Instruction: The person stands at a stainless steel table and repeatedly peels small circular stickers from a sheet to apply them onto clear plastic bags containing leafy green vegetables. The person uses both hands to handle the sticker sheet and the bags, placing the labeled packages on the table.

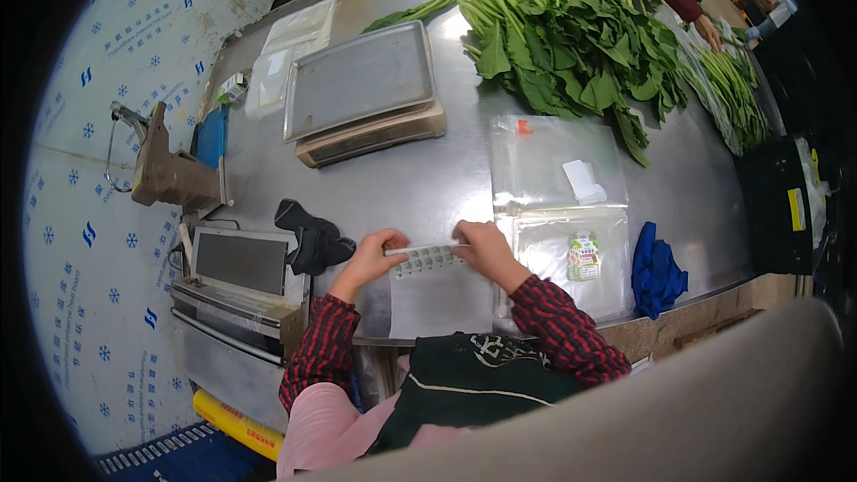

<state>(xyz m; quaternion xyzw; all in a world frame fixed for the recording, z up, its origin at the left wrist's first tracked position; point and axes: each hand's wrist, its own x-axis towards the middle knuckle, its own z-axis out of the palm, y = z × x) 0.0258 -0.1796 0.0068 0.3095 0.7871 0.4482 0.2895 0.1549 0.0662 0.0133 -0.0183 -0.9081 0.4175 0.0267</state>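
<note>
A white sheet of paper [442, 301] lies at the near edge of the steel table, its far edge bearing a strip of grey-green printed stickers [428, 258]. My left hand [377, 256] pinches the left end of that strip between thumb and fingers. At its right end, my right hand [485, 249] grips the same edge. Right of the sheet lie clear plastic bags [539, 294] in two stacks, with a green and white printed label [583, 256] on the nearer one and white cards [584, 182] on the farther one.
Leafy green vegetables [569, 47] are heaped at the back right, near a co-worker's hand [708, 32]. A weighing scale with a metal tray [361, 80] stands behind. Black gloves [311, 237] and a wrapping machine [234, 281] are at left; a blue cloth [657, 271] lies right.
</note>
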